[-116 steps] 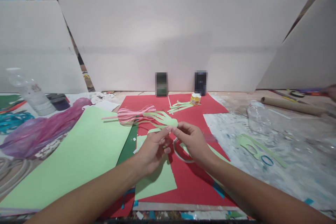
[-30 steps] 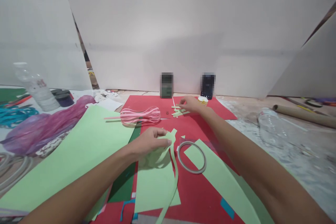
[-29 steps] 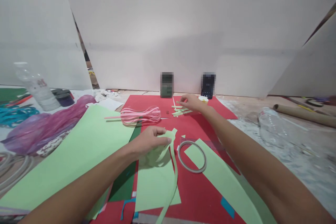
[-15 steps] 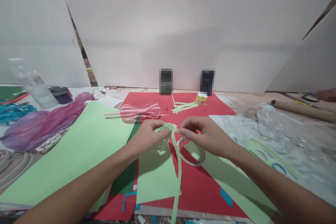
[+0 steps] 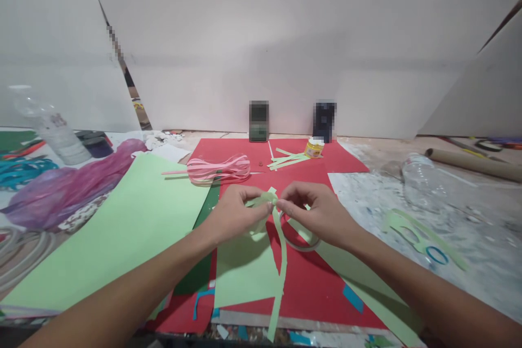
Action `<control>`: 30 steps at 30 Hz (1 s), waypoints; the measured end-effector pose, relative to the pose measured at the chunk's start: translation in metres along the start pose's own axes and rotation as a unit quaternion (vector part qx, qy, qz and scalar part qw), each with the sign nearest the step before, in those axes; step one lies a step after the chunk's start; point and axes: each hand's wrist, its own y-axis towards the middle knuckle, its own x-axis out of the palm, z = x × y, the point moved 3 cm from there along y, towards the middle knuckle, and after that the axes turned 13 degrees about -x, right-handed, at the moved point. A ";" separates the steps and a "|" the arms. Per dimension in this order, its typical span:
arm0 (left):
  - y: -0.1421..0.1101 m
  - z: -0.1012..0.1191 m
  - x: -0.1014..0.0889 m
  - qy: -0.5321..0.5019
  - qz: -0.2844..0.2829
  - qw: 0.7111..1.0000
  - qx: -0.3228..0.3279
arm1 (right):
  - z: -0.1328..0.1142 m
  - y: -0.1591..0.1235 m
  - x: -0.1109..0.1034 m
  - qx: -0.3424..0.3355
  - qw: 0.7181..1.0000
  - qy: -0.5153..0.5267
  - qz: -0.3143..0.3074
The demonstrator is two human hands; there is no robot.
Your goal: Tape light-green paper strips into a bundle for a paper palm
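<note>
- Saw white panels (image 5: 265, 49) behind the bench (image 5: 481, 234).
- Saw a pale-green sheet (image 5: 134, 217) left of red paper (image 5: 310, 293).
- Pinched a pale-green paper piece (image 5: 269, 196) above the red paper, with left hand (image 5: 238, 209) and right hand (image 5: 320, 209), fingers nearly closed on both.
- Saw a left bottle (image 5: 59, 136) and a right bottle (image 5: 422, 179), both clear; could not make out contents.
- Noted a dark container (image 5: 98, 145).
- Found a yellow jar (image 5: 314, 148), white-topped, near paper strips (image 5: 287, 161); could not see inside.
</note>
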 end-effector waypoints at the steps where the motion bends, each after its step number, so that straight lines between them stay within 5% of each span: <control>1: -0.001 0.000 0.000 0.003 0.002 1.000 0.000 | 0.000 0.000 0.000 0.001 1.000 -0.001 0.000; 30: -0.004 0.003 0.004 -0.012 -0.021 1.000 0.020 | -0.005 -0.003 0.004 -0.014 0.999 -0.007 0.032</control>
